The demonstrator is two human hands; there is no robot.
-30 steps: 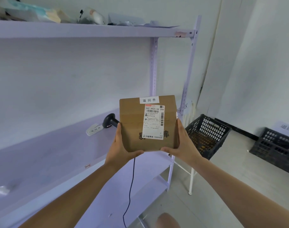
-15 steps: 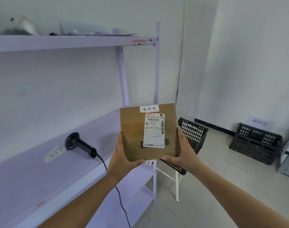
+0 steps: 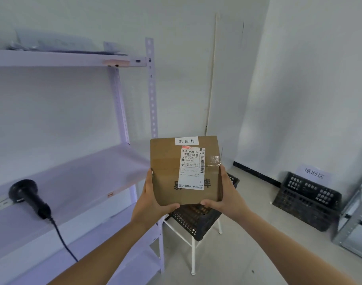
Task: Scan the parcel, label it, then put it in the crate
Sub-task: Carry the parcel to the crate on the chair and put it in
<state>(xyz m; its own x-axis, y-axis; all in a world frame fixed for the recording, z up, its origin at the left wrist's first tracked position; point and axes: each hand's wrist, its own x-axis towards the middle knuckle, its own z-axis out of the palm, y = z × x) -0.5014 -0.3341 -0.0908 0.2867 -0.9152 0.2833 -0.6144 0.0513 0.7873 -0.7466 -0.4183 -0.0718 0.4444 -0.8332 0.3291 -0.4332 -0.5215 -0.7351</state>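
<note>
A brown cardboard parcel point(image 3: 167, 171) is held upright in front of me, in the air. It carries a white shipping label and a small white sticker with black characters along its top edge. My left hand point(image 3: 151, 202) grips its lower left side and my right hand point(image 3: 227, 198) its lower right side. Right below and behind the parcel, a black perforated crate point(image 3: 196, 223) rests on a white stool, partly hidden by the parcel and my hands. A second black crate point(image 3: 307, 200) stands on the floor by the right wall under a paper sign.
A pale shelving rack point(image 3: 89, 173) fills the left, with a black corded barcode scanner point(image 3: 29, 198) lying on its middle shelf. A grey metal rack point(image 3: 357, 223) stands at the far right edge. Bare floor lies between the stool and the floor crate.
My view has swung to the right, away from the shelf. The parcel stays in both hands and now hangs over the crate on the stool; the floor crate has come into view.
</note>
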